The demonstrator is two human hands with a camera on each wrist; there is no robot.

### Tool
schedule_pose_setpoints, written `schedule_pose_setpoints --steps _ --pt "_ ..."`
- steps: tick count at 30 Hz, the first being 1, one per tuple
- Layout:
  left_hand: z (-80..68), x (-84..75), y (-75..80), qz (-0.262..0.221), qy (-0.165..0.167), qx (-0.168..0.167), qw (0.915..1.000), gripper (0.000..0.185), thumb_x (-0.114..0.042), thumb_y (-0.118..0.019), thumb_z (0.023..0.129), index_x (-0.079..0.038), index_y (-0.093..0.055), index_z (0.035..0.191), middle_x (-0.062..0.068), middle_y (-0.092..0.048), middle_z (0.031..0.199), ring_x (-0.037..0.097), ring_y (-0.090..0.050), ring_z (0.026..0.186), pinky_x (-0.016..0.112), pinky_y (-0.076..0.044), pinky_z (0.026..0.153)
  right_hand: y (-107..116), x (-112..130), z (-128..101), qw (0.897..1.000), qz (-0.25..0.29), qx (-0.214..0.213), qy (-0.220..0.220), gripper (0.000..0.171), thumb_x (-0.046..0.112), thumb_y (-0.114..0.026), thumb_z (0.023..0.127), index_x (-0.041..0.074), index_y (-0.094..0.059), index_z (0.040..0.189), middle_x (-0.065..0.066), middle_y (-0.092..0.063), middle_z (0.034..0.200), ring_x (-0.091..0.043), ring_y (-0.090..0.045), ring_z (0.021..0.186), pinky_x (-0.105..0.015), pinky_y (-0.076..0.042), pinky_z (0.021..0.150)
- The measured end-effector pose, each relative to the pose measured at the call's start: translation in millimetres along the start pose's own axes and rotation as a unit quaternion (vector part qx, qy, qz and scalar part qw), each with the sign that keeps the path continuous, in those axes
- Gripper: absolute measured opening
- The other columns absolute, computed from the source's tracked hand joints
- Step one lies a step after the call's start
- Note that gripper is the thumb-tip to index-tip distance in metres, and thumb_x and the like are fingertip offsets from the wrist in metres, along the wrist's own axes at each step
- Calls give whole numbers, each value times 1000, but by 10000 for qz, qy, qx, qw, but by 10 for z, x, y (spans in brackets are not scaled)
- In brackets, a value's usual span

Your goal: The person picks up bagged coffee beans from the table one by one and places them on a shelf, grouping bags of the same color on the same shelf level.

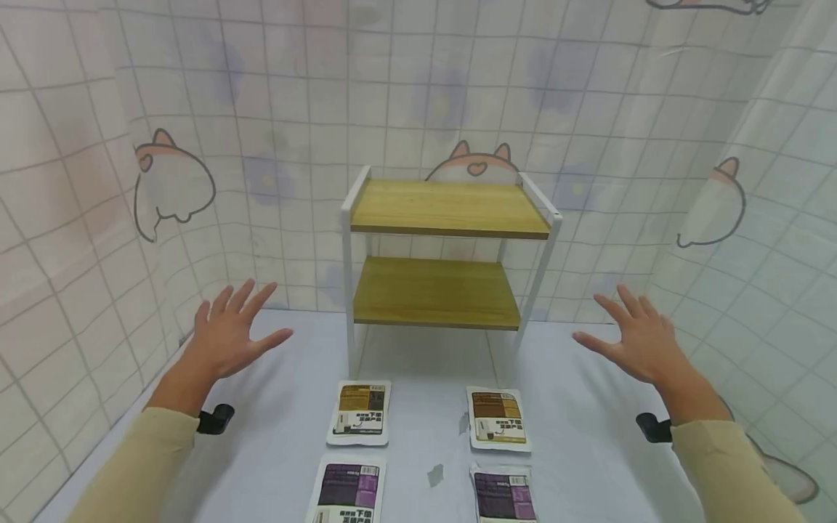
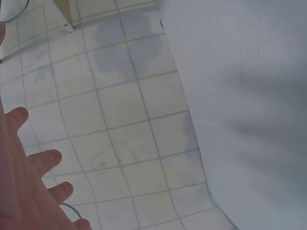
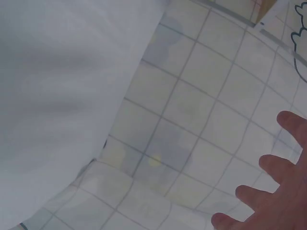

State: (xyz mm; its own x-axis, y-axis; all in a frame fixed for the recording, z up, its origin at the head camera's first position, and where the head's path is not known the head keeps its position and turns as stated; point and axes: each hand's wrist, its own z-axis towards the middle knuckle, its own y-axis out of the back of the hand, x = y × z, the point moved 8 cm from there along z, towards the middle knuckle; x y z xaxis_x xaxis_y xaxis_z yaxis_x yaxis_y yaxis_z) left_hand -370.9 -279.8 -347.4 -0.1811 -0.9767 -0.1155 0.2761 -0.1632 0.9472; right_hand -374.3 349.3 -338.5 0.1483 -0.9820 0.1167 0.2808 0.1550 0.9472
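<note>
My left hand hovers over the left of the white table, fingers spread and holding nothing. On the opposite side my right hand is spread the same way, also holding nothing. Between them stands a two-tier shelf with wood-look boards and a white frame. In front of it lie two brown-labelled pouches, one on the left and one on the right. Nearer to me are two purple-labelled pouches, left and right, both cut off by the frame's lower edge. The wrist views show spread fingers.
A gridded curtain with cartoon animal drawings surrounds the table at the back and sides. Small grey patches mark the tabletop between the pouches. Each wrist bears a black strap device, left and right.
</note>
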Motion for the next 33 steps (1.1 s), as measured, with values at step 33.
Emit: schedule_pose_setpoints --steps 33 --pt "-174 -512 -101 -1461 -467 -538 9867 86 -55 -64 95 -16 -27 162 18 -33 166 44 -31 150 68 -29 118 -273 390 -303 9903 1340 -325 175 78 58 -64 93 17 -42 156 -21 -27 167 -51 -28 149 -81 -28 107"
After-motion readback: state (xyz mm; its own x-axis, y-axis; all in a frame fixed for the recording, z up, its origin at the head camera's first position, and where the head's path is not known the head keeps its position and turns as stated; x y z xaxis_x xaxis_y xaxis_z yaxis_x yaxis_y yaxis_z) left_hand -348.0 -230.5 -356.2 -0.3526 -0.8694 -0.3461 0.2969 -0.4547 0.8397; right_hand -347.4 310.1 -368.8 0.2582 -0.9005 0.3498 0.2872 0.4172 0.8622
